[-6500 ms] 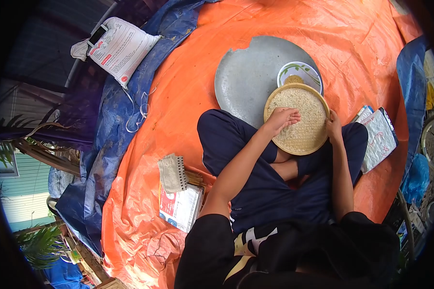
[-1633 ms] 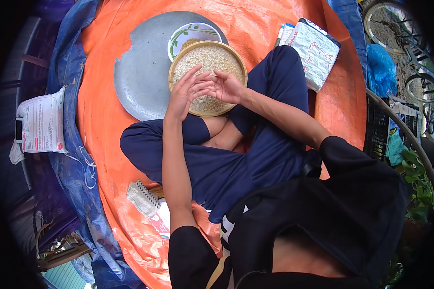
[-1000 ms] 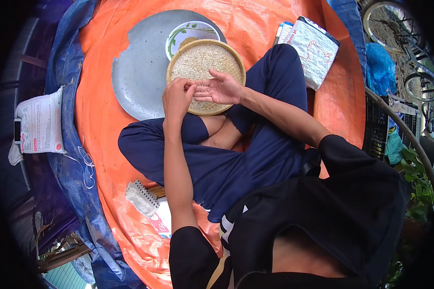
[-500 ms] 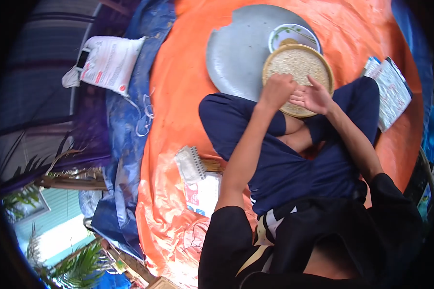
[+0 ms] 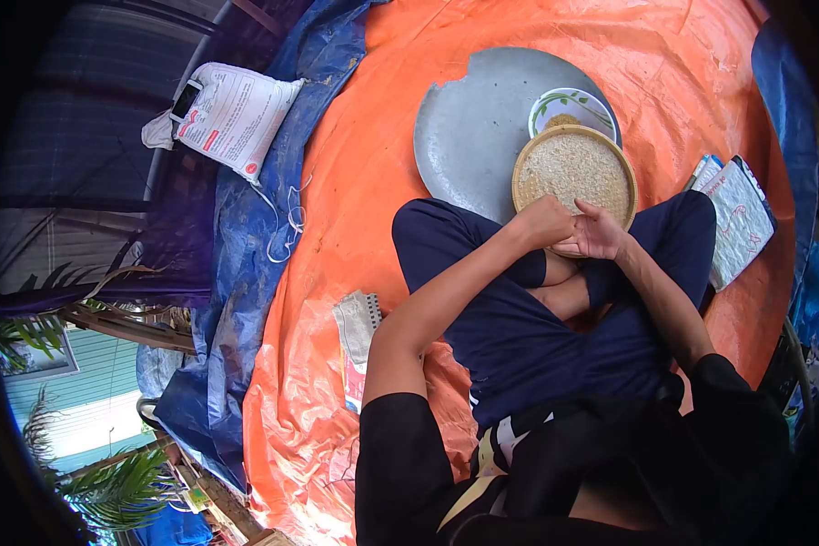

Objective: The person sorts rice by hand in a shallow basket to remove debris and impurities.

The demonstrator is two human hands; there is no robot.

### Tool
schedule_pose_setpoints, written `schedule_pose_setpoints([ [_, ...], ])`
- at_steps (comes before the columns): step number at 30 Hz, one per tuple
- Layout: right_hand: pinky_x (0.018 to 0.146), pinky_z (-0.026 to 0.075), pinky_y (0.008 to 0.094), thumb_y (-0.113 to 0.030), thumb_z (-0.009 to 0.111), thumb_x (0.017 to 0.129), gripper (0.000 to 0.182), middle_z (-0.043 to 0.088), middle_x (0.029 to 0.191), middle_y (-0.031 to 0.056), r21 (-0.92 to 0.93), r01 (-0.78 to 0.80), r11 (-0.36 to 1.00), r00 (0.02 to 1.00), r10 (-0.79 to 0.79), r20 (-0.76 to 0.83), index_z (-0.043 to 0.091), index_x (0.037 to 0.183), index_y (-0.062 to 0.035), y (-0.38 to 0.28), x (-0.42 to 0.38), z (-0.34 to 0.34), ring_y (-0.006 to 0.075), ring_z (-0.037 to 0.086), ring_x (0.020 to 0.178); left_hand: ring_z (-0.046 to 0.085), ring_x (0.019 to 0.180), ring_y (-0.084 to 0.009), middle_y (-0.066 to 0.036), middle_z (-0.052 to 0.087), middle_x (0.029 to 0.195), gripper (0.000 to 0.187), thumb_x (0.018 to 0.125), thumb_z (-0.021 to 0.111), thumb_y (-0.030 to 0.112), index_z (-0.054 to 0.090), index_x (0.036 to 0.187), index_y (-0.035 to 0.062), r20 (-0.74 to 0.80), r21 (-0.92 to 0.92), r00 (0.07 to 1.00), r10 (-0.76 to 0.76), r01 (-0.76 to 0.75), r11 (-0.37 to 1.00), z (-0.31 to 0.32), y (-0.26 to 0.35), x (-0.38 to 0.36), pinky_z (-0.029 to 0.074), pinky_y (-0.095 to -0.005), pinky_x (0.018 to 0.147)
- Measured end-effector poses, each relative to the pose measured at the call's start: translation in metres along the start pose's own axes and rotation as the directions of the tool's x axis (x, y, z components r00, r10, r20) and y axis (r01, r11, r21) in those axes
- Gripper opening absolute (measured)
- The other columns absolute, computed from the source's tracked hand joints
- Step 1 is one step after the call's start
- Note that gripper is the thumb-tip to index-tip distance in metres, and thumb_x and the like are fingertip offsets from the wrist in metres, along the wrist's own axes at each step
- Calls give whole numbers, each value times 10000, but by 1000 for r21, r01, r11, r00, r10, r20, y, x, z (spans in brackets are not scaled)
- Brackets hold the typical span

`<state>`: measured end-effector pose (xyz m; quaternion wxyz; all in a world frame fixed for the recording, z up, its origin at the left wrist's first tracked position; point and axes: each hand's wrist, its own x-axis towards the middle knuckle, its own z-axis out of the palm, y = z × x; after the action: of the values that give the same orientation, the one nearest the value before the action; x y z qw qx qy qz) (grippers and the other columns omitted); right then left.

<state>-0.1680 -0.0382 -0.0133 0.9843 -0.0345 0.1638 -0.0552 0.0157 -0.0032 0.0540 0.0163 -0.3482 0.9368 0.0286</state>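
Note:
A round woven bamboo tray (image 5: 621,168) spread with pale rice-like grains (image 5: 569,164) sits in front of the crossed legs. Over its near edge, my left hand (image 5: 546,221) is closed, knuckles up, its fingertips close to the other palm. Whatever it pinches, if anything, is too small to see. My right hand (image 5: 599,234) is turned palm up with the fingers stretched toward the left hand and the thumb raised apart. Behind the tray stands a white bowl (image 5: 596,111) with a green leaf pattern, partly covered by the tray; brownish grains (image 5: 562,120) show inside.
A large round grey sheet (image 5: 469,136) with a broken edge lies under the bowl on the orange tarp (image 5: 337,209). To the right are a plastic-wrapped pad (image 5: 742,223) and pens. Leftward lie a spiral notebook (image 5: 357,323), a printed white sack (image 5: 241,118) and a phone (image 5: 187,100).
The whole view has shifted, so the tray and bowl appear lower and further right. My left hand has turned knuckles up and stays closed beside the right palm.

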Motion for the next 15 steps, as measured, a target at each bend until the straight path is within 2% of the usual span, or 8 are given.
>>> schedule_pose_setpoints([
  [5, 1111, 379, 420, -526, 345, 996, 718, 550, 1303, 247, -69, 12, 998, 1000, -11, 6, 438, 1310, 114, 0, 0, 2, 318, 543, 1230, 665, 662, -176, -51, 665, 665, 146, 763, 607, 185, 662, 648, 114, -13, 49, 999, -38, 39, 998, 14, 13, 3, 474, -327, 623],
  [11, 1114, 367, 404, -525, 331, 997, 735, 551, 1307, 238, 5, 5, 1000, 985, -6, 171, 413, 1333, 124, -3, 2, -10, 303, 542, 1235, 615, 637, -155, -19, 615, 647, 151, 767, 592, 198, 631, 636, 136, -200, 175, 980, 6, 30, 984, 28, 15, -4, 428, -319, 611],
  [14, 1107, 373, 402, -526, 333, 996, 747, 550, 1306, 239, 83, -12, 996, 980, -5, 200, 403, 1337, 135, -2, -1, 2, 302, 546, 1229, 601, 623, -152, -10, 596, 633, 141, 757, 588, 200, 624, 635, 138, -201, 183, 978, 52, -14, 983, 25, 14, -7, 409, -319, 590],
  [15, 1092, 391, 387, -527, 337, 995, 738, 566, 1288, 233, 48, 4, 999, 988, -11, 155, 423, 1325, 128, -1, -1, 3, 299, 566, 1202, 598, 620, -151, -10, 595, 637, 140, 756, 587, 199, 624, 636, 138, -186, 197, 980, 70, -33, 980, 25, 14, -8, 407, -318, 589],
])
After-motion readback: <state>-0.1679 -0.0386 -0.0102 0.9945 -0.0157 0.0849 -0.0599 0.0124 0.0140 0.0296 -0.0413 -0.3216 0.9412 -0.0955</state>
